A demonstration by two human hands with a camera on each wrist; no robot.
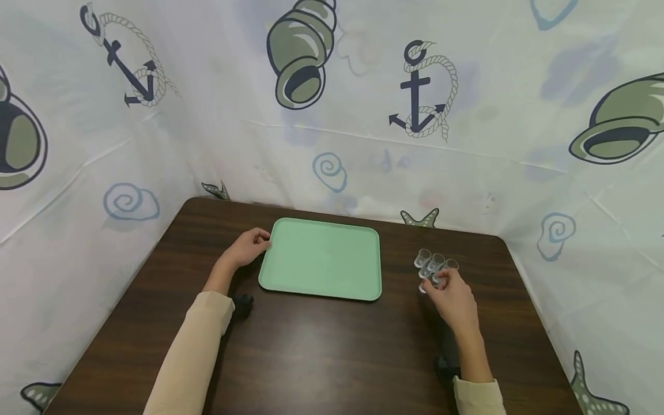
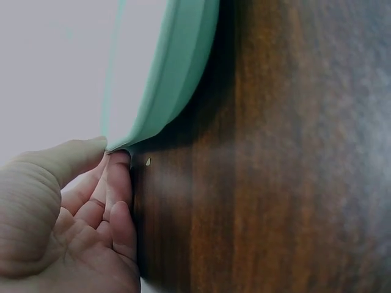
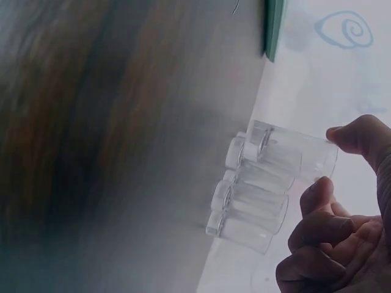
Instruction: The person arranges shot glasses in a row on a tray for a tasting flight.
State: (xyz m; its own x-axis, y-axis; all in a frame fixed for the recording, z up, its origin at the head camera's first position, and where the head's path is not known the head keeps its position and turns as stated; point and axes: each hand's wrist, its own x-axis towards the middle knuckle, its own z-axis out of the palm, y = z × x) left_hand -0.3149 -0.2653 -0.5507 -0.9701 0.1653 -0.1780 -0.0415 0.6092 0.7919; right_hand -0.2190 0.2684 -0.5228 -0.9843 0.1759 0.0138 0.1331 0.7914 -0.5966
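Note:
A pale green tray (image 1: 324, 259) lies on the table with its left edge between the thumb and fingers of my left hand (image 1: 248, 249). In the left wrist view, the thumb rests on the rim while the fingertips curl beneath it. To the right of the tray stands a close group of small clear shot glasses (image 1: 423, 259). My right hand (image 1: 457, 302) is at the near side of that group. It pinches one shot glass (image 3: 300, 148) near the rim between thumb and index finger. Whether its base touches the table is hard to tell.
The dark wood table (image 1: 311, 351) has patterned cloth (image 1: 249, 144) hanging behind it and at its sides. The tray sits near the table's back edge. Several other glasses (image 3: 252, 204) stand tightly beside the pinched one.

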